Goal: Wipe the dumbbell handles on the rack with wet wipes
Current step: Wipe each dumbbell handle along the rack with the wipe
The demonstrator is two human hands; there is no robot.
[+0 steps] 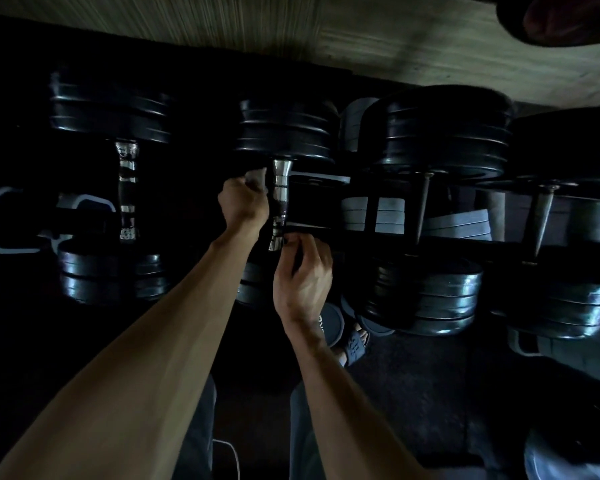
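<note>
A crumpled pale wet wipe (255, 178) is gripped in the curled left hand (244, 201) against the shiny chrome dumbbell handle (280, 202) on the dark rack, whose lower end is pinched by the right hand (302, 277).

Single head-worn view, looking forward and steeply down, close over a dumbbell rack (326, 233), dim, wide-angle

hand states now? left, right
Left hand: closed on a wipe, beside the dumbbell handle.
Right hand: fingers curled at the handle's near end; what it holds cannot be told.
</note>
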